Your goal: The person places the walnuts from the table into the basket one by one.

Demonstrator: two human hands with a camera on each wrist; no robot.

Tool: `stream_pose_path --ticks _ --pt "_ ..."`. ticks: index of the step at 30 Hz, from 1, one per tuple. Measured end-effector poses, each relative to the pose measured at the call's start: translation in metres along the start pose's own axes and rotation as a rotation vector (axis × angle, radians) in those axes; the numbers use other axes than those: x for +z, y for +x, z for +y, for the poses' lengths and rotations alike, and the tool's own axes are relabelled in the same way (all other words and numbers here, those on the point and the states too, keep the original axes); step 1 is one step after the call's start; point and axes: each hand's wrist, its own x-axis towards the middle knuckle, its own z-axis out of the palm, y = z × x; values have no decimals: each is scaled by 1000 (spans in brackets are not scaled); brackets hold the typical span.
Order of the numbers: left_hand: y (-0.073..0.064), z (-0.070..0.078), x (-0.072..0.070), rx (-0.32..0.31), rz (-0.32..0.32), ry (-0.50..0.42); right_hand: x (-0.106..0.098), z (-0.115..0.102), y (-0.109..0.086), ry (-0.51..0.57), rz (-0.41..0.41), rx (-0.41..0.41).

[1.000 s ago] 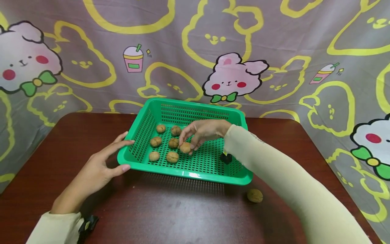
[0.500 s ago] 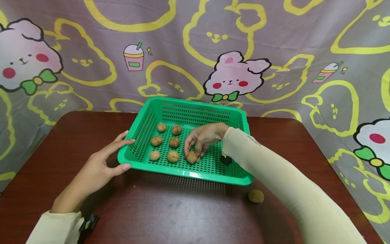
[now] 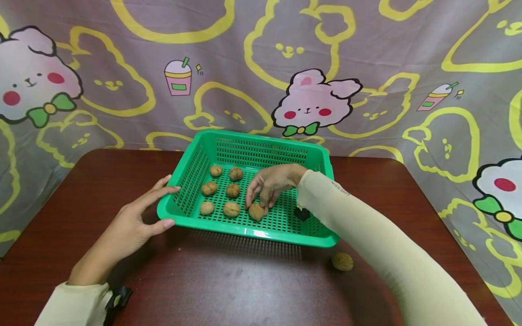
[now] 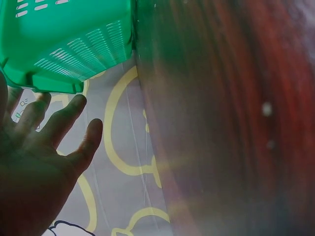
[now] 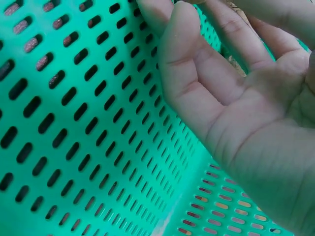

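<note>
A green plastic basket (image 3: 244,232) with slotted walls stands on the table. Inside, several walnuts (image 3: 231,209) sit in rows toward its left side. My right hand (image 3: 274,184) reaches down into the basket, thumb and fingertips about another walnut (image 3: 256,211) at the basket floor, right of the front row. In the right wrist view the thumb (image 5: 183,29) points toward the top edge, and that walnut is almost wholly out of frame. My left hand (image 3: 129,226) has its fingers spread along the basket's left rim, thumb at the front corner; the left wrist view shows these fingers (image 4: 69,115) fairly straight.
One loose walnut (image 3: 342,261) lies on the dark red-brown table (image 3: 228,290), in front of the basket's right corner. Behind the table hangs a grey curtain (image 3: 228,54) with cartoon prints. A black wrist device (image 3: 302,213) shows under the right sleeve.
My right hand has lowered its walnut to the basket floor, toward the front and slightly right. Over the last half second its fingertips have shifted slightly, showing more of the walnut. The left hand stays put.
</note>
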Motion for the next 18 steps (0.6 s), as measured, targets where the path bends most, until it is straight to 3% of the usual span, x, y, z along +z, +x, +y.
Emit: stream_pose_path --ticks 12,18 --pt "-1 0 1 10 2 -14 -2 -5 -8 -39 75 7" --pt "-1 0 1 12 1 -16 -6 -18 -39 -76 162 -99"
